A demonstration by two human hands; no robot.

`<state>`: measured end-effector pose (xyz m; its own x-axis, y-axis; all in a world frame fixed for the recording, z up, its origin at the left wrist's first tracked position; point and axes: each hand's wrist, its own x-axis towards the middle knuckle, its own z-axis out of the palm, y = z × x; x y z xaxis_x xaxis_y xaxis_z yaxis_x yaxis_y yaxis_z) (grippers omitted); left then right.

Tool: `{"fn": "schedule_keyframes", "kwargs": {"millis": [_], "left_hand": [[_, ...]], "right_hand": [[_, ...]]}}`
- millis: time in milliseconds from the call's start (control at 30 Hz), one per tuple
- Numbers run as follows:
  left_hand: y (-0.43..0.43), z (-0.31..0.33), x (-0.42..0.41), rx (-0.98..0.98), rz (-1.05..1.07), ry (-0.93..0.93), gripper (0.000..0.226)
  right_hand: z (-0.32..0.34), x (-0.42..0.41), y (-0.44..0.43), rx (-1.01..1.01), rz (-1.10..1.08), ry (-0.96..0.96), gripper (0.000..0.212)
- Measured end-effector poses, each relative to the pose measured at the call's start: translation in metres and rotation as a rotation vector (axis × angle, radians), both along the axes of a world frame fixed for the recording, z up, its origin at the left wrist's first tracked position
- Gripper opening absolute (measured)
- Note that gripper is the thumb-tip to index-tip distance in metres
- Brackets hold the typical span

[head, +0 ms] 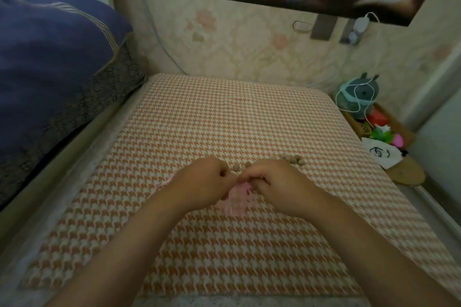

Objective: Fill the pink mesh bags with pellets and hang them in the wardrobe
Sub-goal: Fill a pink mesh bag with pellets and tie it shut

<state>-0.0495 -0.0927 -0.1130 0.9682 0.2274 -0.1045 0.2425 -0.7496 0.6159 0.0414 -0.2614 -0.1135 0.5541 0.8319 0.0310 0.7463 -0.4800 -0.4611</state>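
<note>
One left hand (204, 179), one right hand (274, 182), one pink mesh bag (237, 198), about six brown pellets (294, 160), one houndstooth mat (224, 119)

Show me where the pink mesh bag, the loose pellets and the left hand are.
pink mesh bag (237, 200), head view, on the visible mesh body.
loose pellets (293, 160), head view, on the larger cluster, farther right.
left hand (204, 179), head view, on the back of the hand.

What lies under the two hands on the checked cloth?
A pink mesh bag, its top pinched by the left hand and right hand, rests on the checked cloth. The hands cover its mouth, so its contents cannot be seen; loose pellets lie beyond.
</note>
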Motion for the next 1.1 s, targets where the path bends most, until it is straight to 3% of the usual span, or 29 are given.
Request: {"fn": "schedule_keyframes", "kwargs": {"millis": [100,200,300,433,533,600,733,967,1100], "left_hand": [[0.004,0.0,-0.004,-0.069,0.006,-0.016,0.034],[0.005,-0.004,-0.008,-0.003,0.001,-0.048,0.028],[-0.002,-0.006,-0.013,-0.078,-0.058,-0.19,0.006],[-0.007,-0.002,-0.016,-0.118,-0.227,-0.204,0.016],[-0.008,-0.003,-0.017,-0.101,-0.272,-0.208,0.006],[-0.009,-0.003,-0.017,-0.085,-0.265,-0.213,0.013],[-0.008,0.0,-0.011,0.117,-0.225,-0.178,0.012],[0.0,0.004,-0.008,0.24,-0.226,-0.121,0.008],[0.003,0.001,-0.01,0.187,-0.285,-0.12,0.004]], "right_hand": [[0.003,-0.01,0.001,-0.068,0.028,-0.044,0.031],[0.002,-0.018,-0.003,-0.063,0.041,-0.079,0.017],[0.001,-0.016,-0.009,-0.035,0.037,-0.11,0.013],[-0.002,-0.014,-0.014,0.037,0.015,-0.055,0.004],[-0.004,-0.012,-0.017,0.055,0.008,-0.047,0.008],[-0.005,-0.011,-0.019,0.074,-0.001,-0.023,0.007],[-0.004,-0.01,-0.019,0.072,-0.006,-0.021,0.009],[0.002,-0.008,-0.011,-0.102,0.068,-0.251,0.022],[0.001,-0.012,-0.007,-0.098,0.089,-0.29,0.021]]}}
